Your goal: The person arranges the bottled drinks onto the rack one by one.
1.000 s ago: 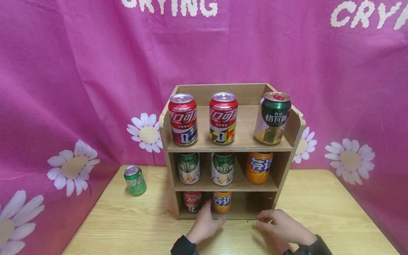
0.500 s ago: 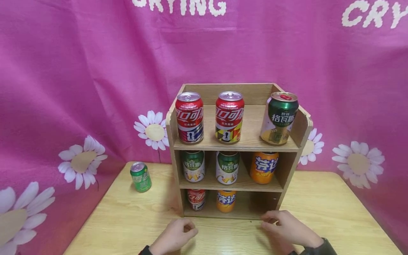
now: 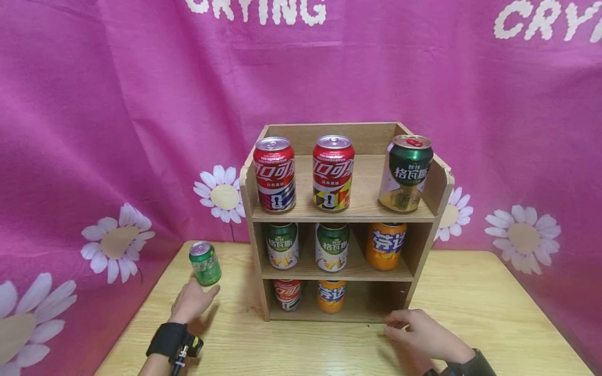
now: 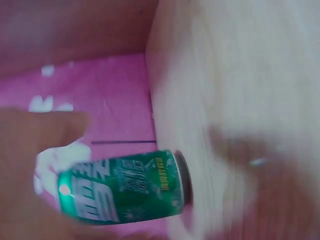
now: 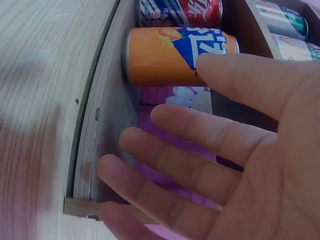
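My left hand [image 3: 192,302] is right at the green soda can [image 3: 205,266], which stands upright on the table left of the shelf. Its thumb is spread toward the can's right side. In the left wrist view the green can [image 4: 125,189] shows between the blurred thumb and fingers [image 4: 30,175]. My right hand [image 3: 423,334] stays near the shelf's lower right front corner and holds nothing. In the right wrist view its fingers [image 5: 185,155] are spread, relaxed, in front of the bottom compartment, near an orange Fanta can [image 5: 160,57].
The three-tier wooden shelf [image 3: 329,216] bears red Coke cans [image 3: 275,175] and a green-gold can [image 3: 406,175] on top. Two green-white cans [image 3: 333,248] and an orange can [image 3: 385,246] fill the middle. Coke and Fanta stand below. A pink curtain [image 3: 352,62] hangs behind.
My left hand has withdrawn from the bottom tier by the Fanta can and swung left across the table to the green can. The right hand stays in place.
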The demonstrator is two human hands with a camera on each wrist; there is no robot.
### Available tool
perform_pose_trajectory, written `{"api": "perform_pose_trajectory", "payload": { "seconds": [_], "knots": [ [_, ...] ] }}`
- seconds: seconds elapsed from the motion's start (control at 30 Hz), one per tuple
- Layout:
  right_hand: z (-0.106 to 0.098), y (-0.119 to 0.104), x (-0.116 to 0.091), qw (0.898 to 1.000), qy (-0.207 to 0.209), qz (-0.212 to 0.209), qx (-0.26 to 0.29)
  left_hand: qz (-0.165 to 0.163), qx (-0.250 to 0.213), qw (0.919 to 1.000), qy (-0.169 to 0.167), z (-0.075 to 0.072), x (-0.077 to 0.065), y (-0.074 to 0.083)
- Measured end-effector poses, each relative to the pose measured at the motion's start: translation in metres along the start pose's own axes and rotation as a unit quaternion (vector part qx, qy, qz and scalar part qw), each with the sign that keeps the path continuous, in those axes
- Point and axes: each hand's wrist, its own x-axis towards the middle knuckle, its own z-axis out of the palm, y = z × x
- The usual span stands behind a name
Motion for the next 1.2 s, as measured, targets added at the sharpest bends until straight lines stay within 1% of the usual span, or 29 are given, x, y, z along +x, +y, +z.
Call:
{"api": "perform_pose_trajectory", "payload": {
  "seconds": [0.07,0.17,0.27,0.37,0.43,0.6,0.7,0.8,0.93,1.03,1.13,1.2],
  "knots": [
    [0.0,0.001,0.0,1.0,0.01,-0.01,-0.011,-0.023,-0.054,0.9977,0.033,-0.003,0.011,-0.005],
    [0.0,0.001,0.001,1.0,0.021,-0.015,-0.016,-0.049,-0.132,0.9869,0.078,-0.003,0.026,-0.006],
    [0.0,0.001,0.001,1.0,0.021,-0.02,-0.011,-0.054,-0.188,0.9728,0.124,0.002,0.039,-0.006],
    [0.0,0.002,0.001,1.0,0.019,-0.023,-0.01,-0.052,-0.223,0.9608,0.156,0.009,0.048,-0.005],
    [0.001,0.002,0.001,1.0,0.02,-0.022,-0.01,-0.056,-0.233,0.9553,0.173,0.013,0.053,-0.004],
    [0.001,0.001,0.001,0.999,0.025,-0.02,-0.01,-0.08,-0.241,0.9455,0.203,0.019,0.064,0.001],
    [0.0,0.001,0.001,0.999,0.027,-0.018,-0.01,-0.083,-0.254,0.9388,0.217,0.021,0.07,0.005],
    [0.0,0.002,0.002,0.999,0.028,-0.016,-0.01,-0.08,-0.27,0.9315,0.231,0.023,0.075,0.006],
    [-0.001,0.003,0.001,0.999,0.031,-0.015,-0.014,-0.076,-0.29,0.9179,0.26,0.029,0.08,0.009],
    [-0.001,0.004,0.001,0.999,0.03,-0.012,-0.017,-0.081,-0.295,0.9081,0.286,0.034,0.082,0.012],
    [-0.001,0.004,0.0,1.0,0.025,-0.007,-0.014,-0.095,-0.304,0.8958,0.31,0.038,0.085,0.014],
    [-0.001,0.004,-0.001,1.0,0.025,-0.008,-0.015,-0.106,-0.312,0.8881,0.32,0.04,0.086,0.014]
  ]
}}
